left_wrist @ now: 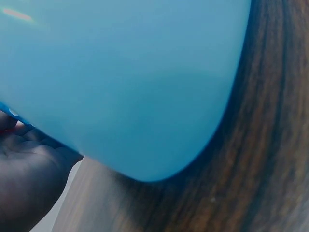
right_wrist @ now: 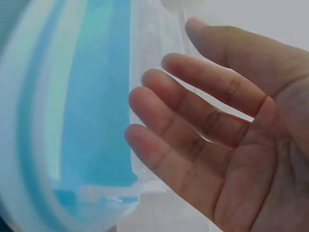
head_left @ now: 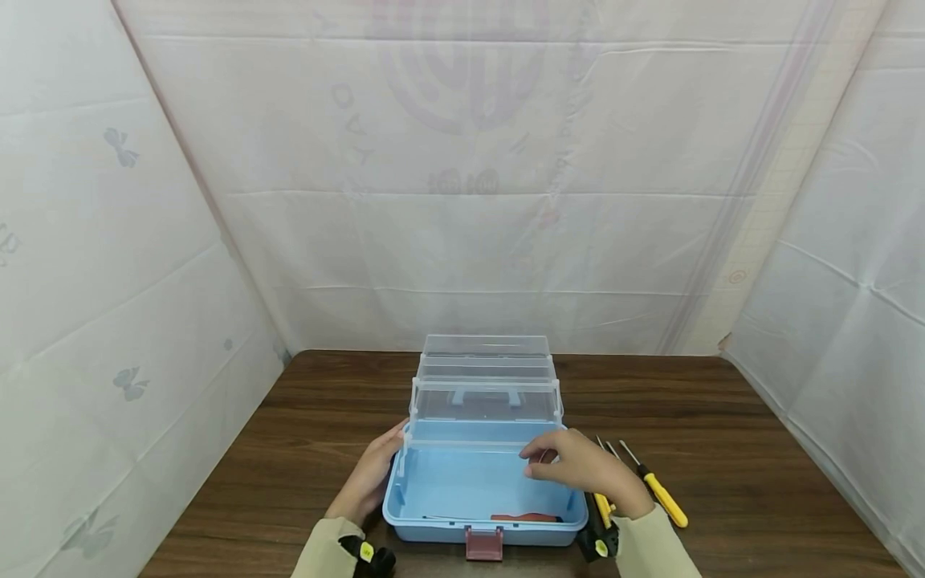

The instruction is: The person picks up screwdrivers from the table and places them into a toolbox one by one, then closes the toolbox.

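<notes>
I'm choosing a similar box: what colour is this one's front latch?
The latch is dusky reddish-pink, clearest in the head view.

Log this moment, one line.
left hand: at blue box side | right hand: empty, over box | red-handled tool: in box | yellow-handled tools: table

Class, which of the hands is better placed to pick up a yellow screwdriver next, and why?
Probably the right hand: it is empty and close to the yellow screwdrivers, while the left hand is at the opposite side of the box.
</notes>
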Motion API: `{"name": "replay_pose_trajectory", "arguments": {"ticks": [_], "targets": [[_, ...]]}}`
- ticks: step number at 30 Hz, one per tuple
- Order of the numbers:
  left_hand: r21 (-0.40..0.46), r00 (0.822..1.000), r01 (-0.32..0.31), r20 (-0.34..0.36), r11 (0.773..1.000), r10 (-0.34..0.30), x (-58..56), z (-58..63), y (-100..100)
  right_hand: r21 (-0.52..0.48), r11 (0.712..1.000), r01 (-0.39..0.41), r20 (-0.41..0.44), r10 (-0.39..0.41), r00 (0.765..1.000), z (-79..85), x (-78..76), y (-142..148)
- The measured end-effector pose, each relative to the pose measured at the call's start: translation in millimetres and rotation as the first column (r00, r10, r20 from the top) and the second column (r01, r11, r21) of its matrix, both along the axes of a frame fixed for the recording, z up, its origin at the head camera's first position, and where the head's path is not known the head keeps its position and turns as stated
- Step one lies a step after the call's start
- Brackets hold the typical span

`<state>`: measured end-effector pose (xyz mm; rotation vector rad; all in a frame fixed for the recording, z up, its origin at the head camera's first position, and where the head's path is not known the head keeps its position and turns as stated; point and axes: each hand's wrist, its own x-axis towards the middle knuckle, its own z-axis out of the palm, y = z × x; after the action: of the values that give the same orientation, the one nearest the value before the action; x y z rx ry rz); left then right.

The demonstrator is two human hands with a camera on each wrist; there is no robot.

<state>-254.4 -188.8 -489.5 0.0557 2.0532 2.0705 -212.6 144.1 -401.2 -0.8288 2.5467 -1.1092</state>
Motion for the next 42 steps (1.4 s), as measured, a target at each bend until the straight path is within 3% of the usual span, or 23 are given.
{"name": "replay_pose_trajectory", "arguments": {"ticks": [12,30,42], "targets": [[0.003,1.0,0.01,0.005,1.0,-0.01,-0.1,0.9,0.0,-0.029,0.992,0.122,-0.116,-0.125,0.985,5.0,-1.8,22.0],[0.0,1.0,0.009,0.001,1.0,-0.009,0.3,-0.1,-0.1,0.01,0.935,0.356,-0.07,-0.354,0.933,-1.7,-6.3,58.0],[0.001,1.0,0.01,0.003,1.0,-0.01,0.4,-0.4,-0.5,0.078,0.885,0.458,-0.036,-0.457,0.889,-18.9,-9.4,83.5]]}}
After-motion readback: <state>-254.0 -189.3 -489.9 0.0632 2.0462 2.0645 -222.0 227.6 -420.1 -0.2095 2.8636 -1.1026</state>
